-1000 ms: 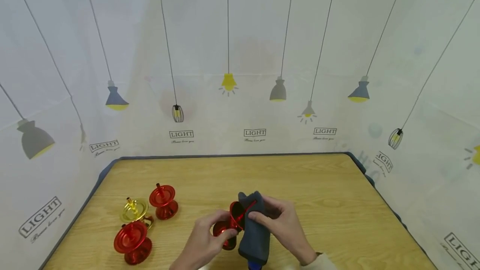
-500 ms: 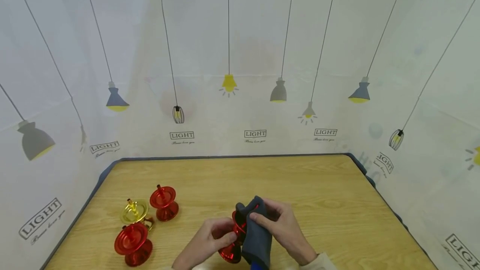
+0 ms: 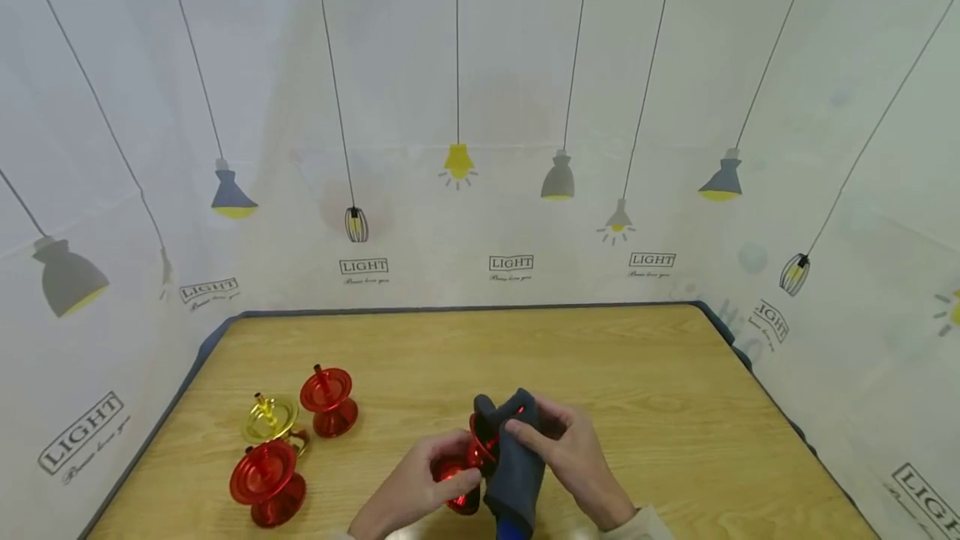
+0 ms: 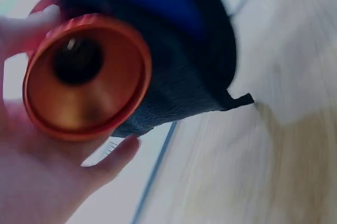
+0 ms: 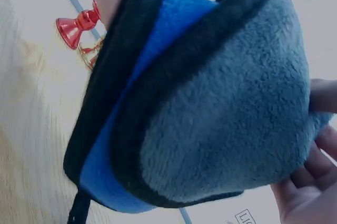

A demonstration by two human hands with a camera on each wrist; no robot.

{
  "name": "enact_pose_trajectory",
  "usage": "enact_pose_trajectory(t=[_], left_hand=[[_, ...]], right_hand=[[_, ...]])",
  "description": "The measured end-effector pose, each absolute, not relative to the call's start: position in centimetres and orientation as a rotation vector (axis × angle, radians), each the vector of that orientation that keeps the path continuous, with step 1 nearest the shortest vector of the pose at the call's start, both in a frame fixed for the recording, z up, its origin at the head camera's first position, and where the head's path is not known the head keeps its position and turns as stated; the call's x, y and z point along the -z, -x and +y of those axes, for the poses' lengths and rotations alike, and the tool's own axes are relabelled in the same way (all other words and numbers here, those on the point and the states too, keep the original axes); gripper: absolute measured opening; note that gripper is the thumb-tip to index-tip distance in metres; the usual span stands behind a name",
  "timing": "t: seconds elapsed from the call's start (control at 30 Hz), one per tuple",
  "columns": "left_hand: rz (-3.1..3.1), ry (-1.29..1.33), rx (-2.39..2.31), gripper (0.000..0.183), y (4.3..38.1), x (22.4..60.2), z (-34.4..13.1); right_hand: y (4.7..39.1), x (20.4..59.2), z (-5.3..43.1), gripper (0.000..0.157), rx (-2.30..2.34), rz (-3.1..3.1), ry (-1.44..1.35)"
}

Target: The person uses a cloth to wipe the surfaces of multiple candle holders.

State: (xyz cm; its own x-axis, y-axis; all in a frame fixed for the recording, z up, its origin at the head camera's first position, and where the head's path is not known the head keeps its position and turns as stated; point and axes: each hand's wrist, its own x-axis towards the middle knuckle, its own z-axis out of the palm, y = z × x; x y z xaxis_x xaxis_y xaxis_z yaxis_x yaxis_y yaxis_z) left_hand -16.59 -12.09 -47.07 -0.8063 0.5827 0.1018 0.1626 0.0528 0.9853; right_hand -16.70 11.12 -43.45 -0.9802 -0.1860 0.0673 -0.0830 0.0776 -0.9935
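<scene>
Candlesticks stood at the left of the wooden table (image 3: 637, 373): a red candlestick (image 3: 266, 482) nearest the front edge, a gold candlestick (image 3: 272, 419) just behind it, and another red one (image 3: 328, 400) beside that. Near the front middle, the left hand (image 3: 416, 486) curled its fingers round a red holder (image 3: 465, 465), lifted off the table. Against it lay a grey cloth (image 3: 513, 457) with a blue lining, pinched by the right hand (image 3: 577, 461).
</scene>
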Motion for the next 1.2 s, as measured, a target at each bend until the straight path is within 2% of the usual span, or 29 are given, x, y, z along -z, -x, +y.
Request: enact_pose_trajectory(t=[0.13,0.3,0.57,0.87,1.2], left_hand=[[2.448,-0.759,-1.778,0.046,15.8,47.1,-10.8],[2.907,-0.783,-1.678,0.050,15.6,47.3,-9.6],[3.045,-0.879,-1.718,0.043,15.6,47.5,-9.3],[2.567,-0.719,-1.800,0.029,16.0,46.3,-10.4],[1.861,-0.563,-1.897,0.043,17.5,46.3,-11.9]], right_hand=[[16.6,43.5,10.5,0.041,2.161,2.297,0.107],[16.7,43.7,10.0,0.046,2.238,2.298,0.028],[16.8,44.3,10.6,0.041,2.279,2.200,0.005],[16.8,44.0,11.0,0.043,2.293,2.107,0.080],[16.9,44.5,11.0,0.039,2.211,2.144,0.221]])
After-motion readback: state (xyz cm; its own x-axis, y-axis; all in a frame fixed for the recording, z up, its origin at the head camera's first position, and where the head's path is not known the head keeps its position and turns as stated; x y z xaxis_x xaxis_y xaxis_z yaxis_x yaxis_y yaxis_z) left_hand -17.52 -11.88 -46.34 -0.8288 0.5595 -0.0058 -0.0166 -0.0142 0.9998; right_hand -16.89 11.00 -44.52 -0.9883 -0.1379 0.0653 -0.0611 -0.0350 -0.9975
